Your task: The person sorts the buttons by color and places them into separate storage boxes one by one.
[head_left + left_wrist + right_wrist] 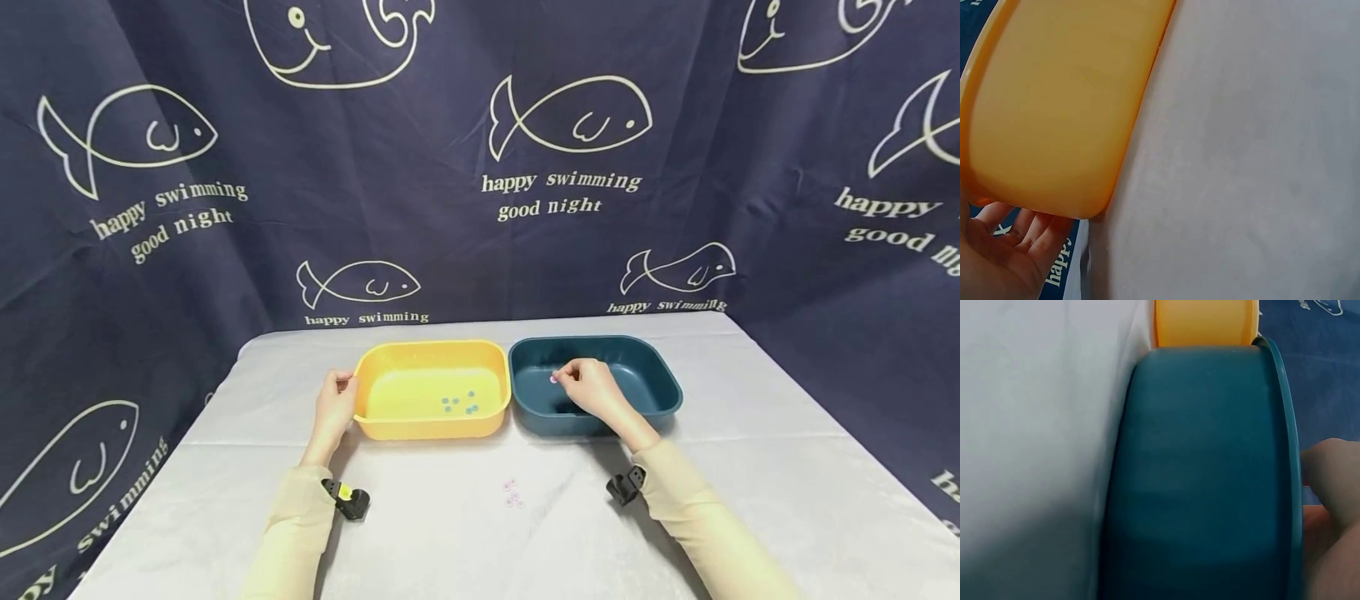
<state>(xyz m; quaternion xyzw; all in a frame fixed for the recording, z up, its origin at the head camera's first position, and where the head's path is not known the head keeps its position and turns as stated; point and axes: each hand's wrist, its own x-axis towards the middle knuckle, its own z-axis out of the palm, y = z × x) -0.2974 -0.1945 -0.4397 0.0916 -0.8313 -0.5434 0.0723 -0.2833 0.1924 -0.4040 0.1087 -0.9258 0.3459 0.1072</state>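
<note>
My right hand [588,387] is over the teal bin [660,400], its thumb and fingertips pinching a small round pink piece [553,379]. In the right wrist view, the bin's outer side wall [1204,456] hides the fingertips. At the left end of the yellow bin [431,428] is my left hand [335,404], fingers touching that end. The left wrist view shows those fingers [1038,234] extended against the outside of the end wall. Several small blue pieces [447,402] lie on the yellow bin's floor, toward its right side.
Several small pink round pieces [512,501] lie in a loose cluster on the white tablecloth [442,533], in front of the bins. Both bins stand side by side, close together. A dark blue curtain [450,233] with fish drawings hangs behind the table.
</note>
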